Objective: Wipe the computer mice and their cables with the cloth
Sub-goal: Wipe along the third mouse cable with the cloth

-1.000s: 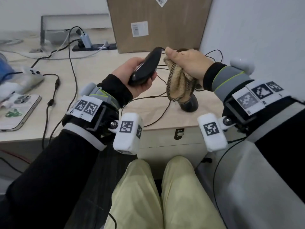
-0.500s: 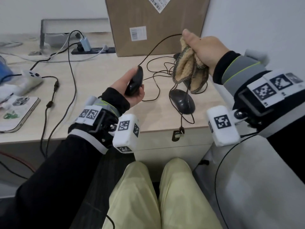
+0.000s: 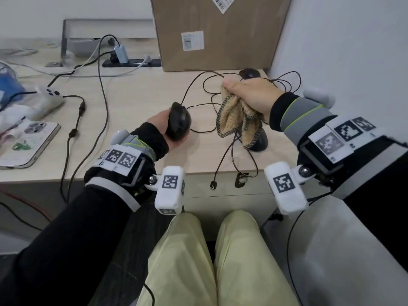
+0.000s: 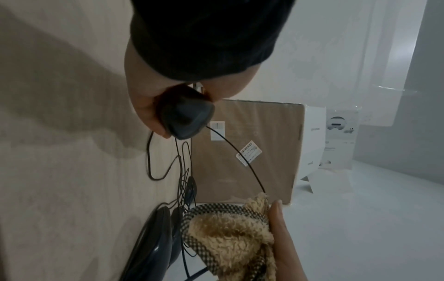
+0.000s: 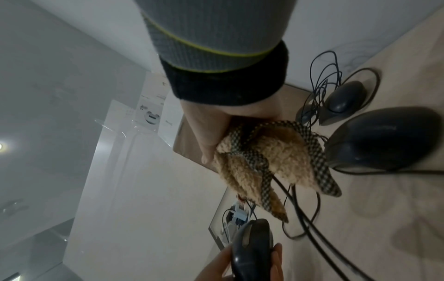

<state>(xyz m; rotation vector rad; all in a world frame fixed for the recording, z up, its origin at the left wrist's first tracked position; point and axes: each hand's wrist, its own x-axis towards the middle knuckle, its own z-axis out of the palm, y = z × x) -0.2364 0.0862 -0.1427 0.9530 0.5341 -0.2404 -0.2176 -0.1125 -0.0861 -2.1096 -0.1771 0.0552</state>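
My left hand (image 3: 171, 129) grips a black mouse (image 3: 178, 120) above the desk, its front end pointing away; it is the same mouse (image 4: 187, 116) (image 5: 252, 245) in both wrist views. Its thin cable (image 3: 194, 85) (image 4: 240, 157) arcs over to my right hand (image 3: 247, 93), which grips a tan fleecy cloth (image 3: 231, 120) (image 4: 230, 233) (image 5: 271, 157) folded round the cable. A second mouse (image 3: 259, 141) (image 5: 384, 136) lies on the desk, partly hidden under the hanging cloth. A third mouse (image 3: 249, 74) (image 5: 343, 98) sits by the box.
A large cardboard box (image 3: 216, 32) stands at the back, a wall close on the right. Tangled mouse cables (image 3: 287, 82) lie behind my right hand, and a USB plug (image 3: 213, 185) hangs over the desk edge. A phone (image 3: 28, 142), a white controller (image 3: 48, 96) and a power strip (image 3: 132, 61) lie on the left.
My right hand left the mouse's front end, slid the cloth up and right along the cable, then came down lower. My left hand turned the mouse more upright.
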